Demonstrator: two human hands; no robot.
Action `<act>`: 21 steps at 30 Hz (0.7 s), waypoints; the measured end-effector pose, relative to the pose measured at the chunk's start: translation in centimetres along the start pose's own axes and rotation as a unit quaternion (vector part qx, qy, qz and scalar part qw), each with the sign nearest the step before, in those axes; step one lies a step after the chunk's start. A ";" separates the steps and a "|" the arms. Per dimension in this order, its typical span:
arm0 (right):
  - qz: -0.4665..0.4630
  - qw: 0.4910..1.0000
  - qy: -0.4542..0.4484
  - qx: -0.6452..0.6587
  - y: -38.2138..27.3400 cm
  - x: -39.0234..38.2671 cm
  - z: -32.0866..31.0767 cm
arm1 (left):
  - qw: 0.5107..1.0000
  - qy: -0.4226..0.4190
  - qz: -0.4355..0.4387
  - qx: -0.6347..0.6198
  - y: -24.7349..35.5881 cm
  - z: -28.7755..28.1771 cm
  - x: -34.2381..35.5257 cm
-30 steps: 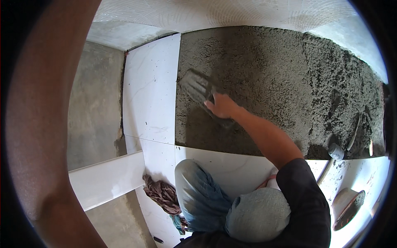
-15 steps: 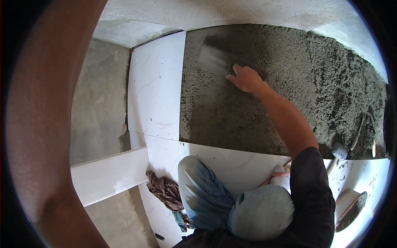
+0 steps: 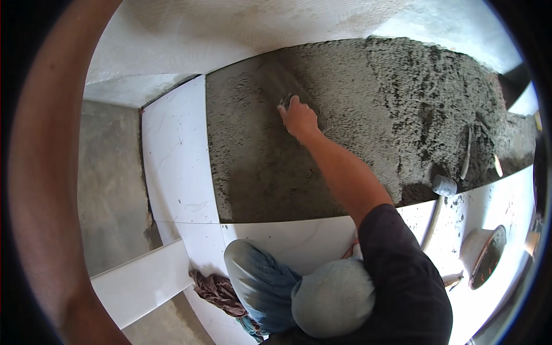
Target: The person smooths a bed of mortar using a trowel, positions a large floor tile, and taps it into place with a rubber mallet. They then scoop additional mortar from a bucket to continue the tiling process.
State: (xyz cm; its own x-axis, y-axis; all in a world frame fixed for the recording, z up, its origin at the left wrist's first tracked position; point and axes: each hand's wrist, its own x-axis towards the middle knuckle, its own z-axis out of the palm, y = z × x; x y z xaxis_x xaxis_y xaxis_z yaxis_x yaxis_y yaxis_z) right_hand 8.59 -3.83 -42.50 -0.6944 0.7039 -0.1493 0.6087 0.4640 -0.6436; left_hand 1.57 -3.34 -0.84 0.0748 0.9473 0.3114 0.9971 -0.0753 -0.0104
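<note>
My right hand (image 3: 298, 118) grips a flat metal trowel (image 3: 276, 80), blurred, on the upper left part of a bed of wet grey mortar (image 3: 241, 167). White marbled floor tiles (image 3: 175, 149) border the mortar on the left and along its near edge, by my bent knees (image 3: 253, 282). My left forearm (image 3: 43, 190) rises along the left side of the picture and out at the top; its hand is out of view.
A mallet (image 3: 444, 185) and thin tools (image 3: 467, 152) lie at the mortar's right. A bucket (image 3: 483, 256) stands on the lower right tiles. A brown cloth (image 3: 215, 293) is beside my left knee. A loose white tile (image 3: 138, 282) crosses bare concrete (image 3: 112, 184). Walls (image 3: 230, 26) enclose the far side.
My right hand with the trowel rose across the mortar, then shifted left in the picture. The whole view has swung, with the floor's right end now higher and more wall showing.
</note>
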 end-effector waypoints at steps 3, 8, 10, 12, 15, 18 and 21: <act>0.053 0.997 0.027 0.049 -0.6 -1.3 1.0 | 0.996 0.041 0.006 0.073 1.5 0.7 -0.8; 0.006 0.995 -0.098 -0.001 0.3 -3.3 -0.3 | 0.995 0.085 -0.046 -0.029 1.1 1.8 0.0; 0.055 0.998 0.005 0.042 1.5 -1.0 -2.4 | 0.991 0.064 -0.092 -0.079 1.0 1.2 0.0; 0.085 0.995 0.018 0.045 2.3 1.5 -4.7 | 0.982 0.035 -0.139 -0.126 1.1 0.8 0.2; 0.134 0.986 0.035 0.096 1.5 1.5 -5.1 | 0.984 -0.002 -0.112 -0.138 2.6 0.1 0.0; 0.107 0.981 -0.038 0.157 -2.5 0.0 -3.2 | 0.988 0.040 -0.121 -0.090 2.3 1.0 0.3; 0.048 0.980 -0.104 0.161 -3.4 1.8 -2.6 | 0.995 0.026 -0.093 -0.037 0.2 1.1 0.6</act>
State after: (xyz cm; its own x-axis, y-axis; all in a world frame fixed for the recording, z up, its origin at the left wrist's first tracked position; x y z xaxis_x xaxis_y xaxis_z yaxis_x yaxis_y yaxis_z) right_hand 6.21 -2.73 -38.60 -0.7236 0.5953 -0.3494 0.5460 0.1839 -0.8174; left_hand 1.81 -2.47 -1.74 -0.1129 0.9298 0.3504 0.9899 0.0747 0.1208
